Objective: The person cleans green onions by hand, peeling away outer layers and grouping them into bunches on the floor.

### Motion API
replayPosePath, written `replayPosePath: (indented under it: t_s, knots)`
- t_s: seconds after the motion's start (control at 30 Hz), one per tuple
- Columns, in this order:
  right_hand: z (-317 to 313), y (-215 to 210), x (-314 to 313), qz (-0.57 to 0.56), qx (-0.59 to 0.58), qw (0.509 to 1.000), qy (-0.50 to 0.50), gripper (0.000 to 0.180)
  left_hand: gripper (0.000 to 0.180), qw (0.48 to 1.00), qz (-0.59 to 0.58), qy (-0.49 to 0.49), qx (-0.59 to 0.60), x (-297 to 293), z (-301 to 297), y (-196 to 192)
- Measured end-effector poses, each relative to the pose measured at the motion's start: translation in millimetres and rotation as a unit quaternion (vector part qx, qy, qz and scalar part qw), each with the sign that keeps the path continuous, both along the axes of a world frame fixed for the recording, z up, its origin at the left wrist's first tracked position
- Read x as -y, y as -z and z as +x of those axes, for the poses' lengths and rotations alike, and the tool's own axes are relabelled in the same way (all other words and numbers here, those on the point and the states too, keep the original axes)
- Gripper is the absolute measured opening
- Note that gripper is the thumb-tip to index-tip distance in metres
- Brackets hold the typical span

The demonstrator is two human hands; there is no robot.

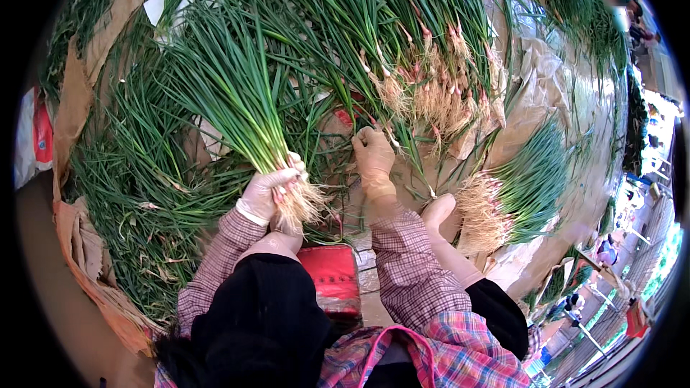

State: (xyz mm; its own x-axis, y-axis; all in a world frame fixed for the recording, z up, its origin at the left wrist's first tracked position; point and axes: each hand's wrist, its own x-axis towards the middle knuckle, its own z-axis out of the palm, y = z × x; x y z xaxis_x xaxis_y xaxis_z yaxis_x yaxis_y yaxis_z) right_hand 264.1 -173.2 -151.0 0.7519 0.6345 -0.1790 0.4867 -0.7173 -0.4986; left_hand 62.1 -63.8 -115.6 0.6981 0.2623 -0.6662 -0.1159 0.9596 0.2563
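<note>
My left hand [272,191], in a pale thin glove, grips a thick bunch of spring onions [248,115] just above the roots. Its long green leaves fan out up and left, and pale bulbs with stringy roots hang below the fist. My right hand [374,156], in a thin yellowish glove, is closed with its fingertips pinched together. A loose spring onion stalk lies right at those fingertips; whether they hold it is hidden. Just beyond that hand a large heap of spring onions [431,93] has its roots toward me.
Loose green leaves [144,208] cover the ground to the left, bordered by a brown sack edge [72,100]. A neat spring onion bundle [514,194] lies right of my knee. Beneath me is a red box-like seat [330,280]. People and stalls show at the far right.
</note>
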Motion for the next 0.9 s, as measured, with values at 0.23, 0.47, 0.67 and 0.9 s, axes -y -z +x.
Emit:
replayPosePath:
  t_s: [0.23, 0.47, 0.67, 0.9]
  knots:
    - [-63, -43, -26, 0.162, -0.479, 0.861, 0.054, 0.015, 0.024, 0.989, 0.011, 0.136, -0.065, -2, -9, 7]
    - [-27, -37, -13, 0.099, -0.235, 0.963, 0.086, 0.019, 0.018, 0.996, 0.034, 0.066, 0.050, -2, -15, -22]
    - [21, -28, -6, -0.048, 0.145, 0.988, 0.034, 0.022, 0.045, 0.998, 0.006, 0.033, 0.059, -2, -34, -15]
    - [-59, -58, -39, 0.022, -0.534, 0.838, 0.105, 0.007, 0.026, 0.995, -0.014, 0.084, -0.051, 6, -34, 5]
